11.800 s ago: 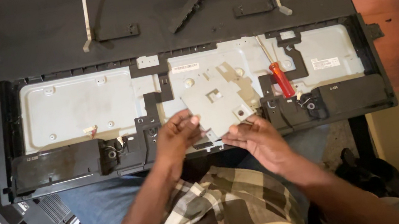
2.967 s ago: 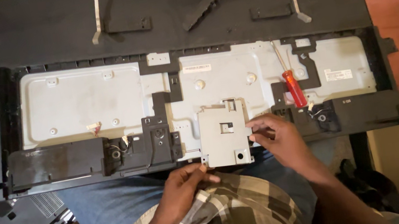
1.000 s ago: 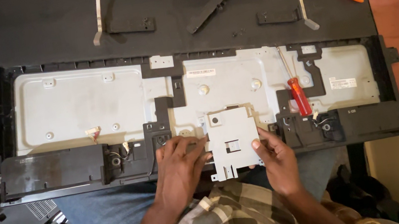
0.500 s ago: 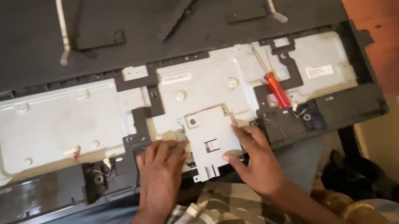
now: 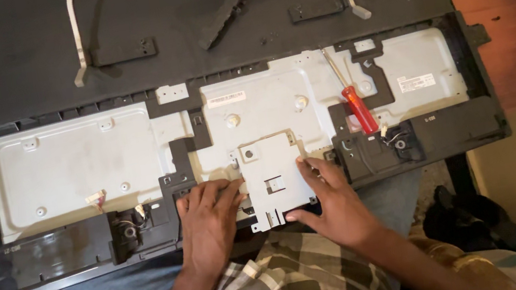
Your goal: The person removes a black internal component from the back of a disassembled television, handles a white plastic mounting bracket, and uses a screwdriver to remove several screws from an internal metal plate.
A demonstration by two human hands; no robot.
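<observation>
Across the person's lap lies a long flat-screen panel, opened at its back, with a black plastic frame and a bare silver metal chassis (image 5: 69, 175), so that its lower edge is close to both hands. At the 6 o'clock part of this chassis sits a small square grey metal cover plate (image 5: 275, 180); probably it is held flat there to line it up with the chassis. The left hand (image 5: 207, 225) lies flat at the plate's 9 o'clock edge, fingers spread and clamped on nothing. The right hand (image 5: 329, 203) presses at 3 o'clock, fingers apart on the edge, thumb at the lower corner. A red-handled screwdriver (image 5: 357, 107) rests on the chassis at 2 o'clock from the plate, apart from both hands.
</observation>
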